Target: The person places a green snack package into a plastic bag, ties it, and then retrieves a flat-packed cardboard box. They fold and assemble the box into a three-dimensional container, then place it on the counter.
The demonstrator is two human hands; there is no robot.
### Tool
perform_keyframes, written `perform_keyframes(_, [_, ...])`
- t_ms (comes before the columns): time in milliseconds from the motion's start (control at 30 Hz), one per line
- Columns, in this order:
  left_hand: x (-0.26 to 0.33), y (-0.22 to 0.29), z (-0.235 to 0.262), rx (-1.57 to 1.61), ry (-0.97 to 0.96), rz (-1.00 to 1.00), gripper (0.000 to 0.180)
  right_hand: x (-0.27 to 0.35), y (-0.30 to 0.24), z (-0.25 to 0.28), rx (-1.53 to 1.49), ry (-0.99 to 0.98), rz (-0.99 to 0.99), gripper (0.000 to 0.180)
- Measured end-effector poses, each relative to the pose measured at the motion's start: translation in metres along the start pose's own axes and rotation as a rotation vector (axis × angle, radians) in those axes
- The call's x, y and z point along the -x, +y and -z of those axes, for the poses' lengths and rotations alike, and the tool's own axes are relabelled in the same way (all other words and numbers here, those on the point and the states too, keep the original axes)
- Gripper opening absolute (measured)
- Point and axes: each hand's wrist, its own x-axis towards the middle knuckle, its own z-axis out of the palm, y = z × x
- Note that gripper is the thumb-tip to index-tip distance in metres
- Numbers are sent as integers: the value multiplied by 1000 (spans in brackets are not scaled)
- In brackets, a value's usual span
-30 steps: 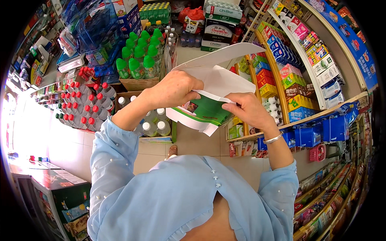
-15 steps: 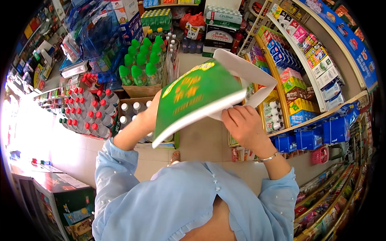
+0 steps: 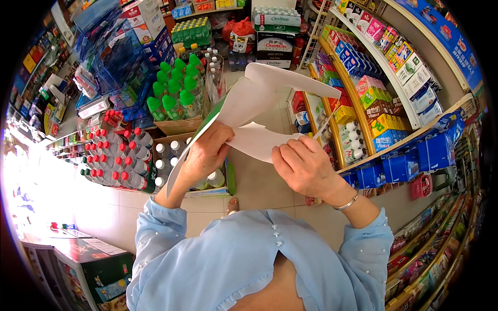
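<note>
A piece of thin cardboard (image 3: 254,101), white inside and printed green outside, spans the space between my hands in front of my chest. It looks like an opened carton with a split or cut edge, bent into a loop. My left hand (image 3: 208,151) grips it on the left, where a strip of the green face shows along the edge. My right hand (image 3: 302,165), with a bracelet at the wrist, pinches the lower right strip between thumb and curled fingers. A narrow flap sticks out above my right hand.
Red-capped bottles (image 3: 122,160) and green-capped bottles (image 3: 181,93) stand at left, beside a box of white-capped bottles (image 3: 164,165). Shelves of cartons (image 3: 386,111) with blue bins (image 3: 402,171) run along the right. A counter (image 3: 85,254) is at lower left.
The cardboard has turned so its white inside shows instead of the green face. My left hand, partly hidden before, now shows gripping its edge; my right hand has moved slightly left and down.
</note>
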Motion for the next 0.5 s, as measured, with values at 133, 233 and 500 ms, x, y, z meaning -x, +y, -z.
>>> perform_keyframes(133, [0,0,-1,-18,-17,-12,29,2,1,0,-13,-10,-7,25])
perform_keyframes(233, [0,0,-2,-15,-25,-6,30,-1,6,-4,7,65,40,22])
perform_keyframes(500, [17,-13,-2,1010,-22,475,33,5,8,-8,-369,-89,-243,27])
